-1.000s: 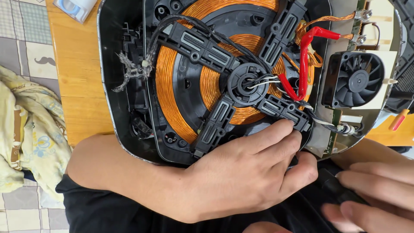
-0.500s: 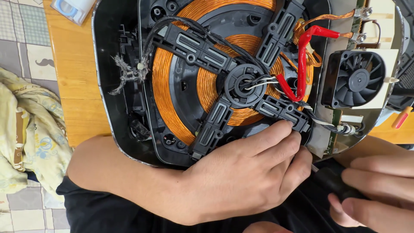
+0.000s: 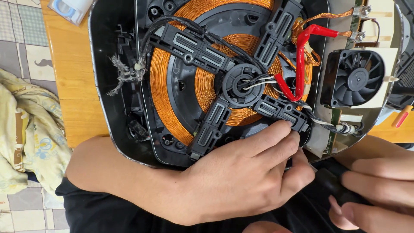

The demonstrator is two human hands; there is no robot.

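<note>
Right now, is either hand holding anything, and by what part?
The right hand grips a black tool handle. The left hand only rests fingertips on the coil frame.

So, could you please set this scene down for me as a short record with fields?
Surface: wooden table
Appliance: opened induction cooker, inner side up
Coil: copper coil under a black cross-shaped bracket
Wiring: red-sleeved leads beside the coil
Fan: black cooling fan by the circuit board
Left hand: fingertips on the bracket's lower right arm
Right hand: grips a black tool handle
Floor side: yellow cloth
</note>
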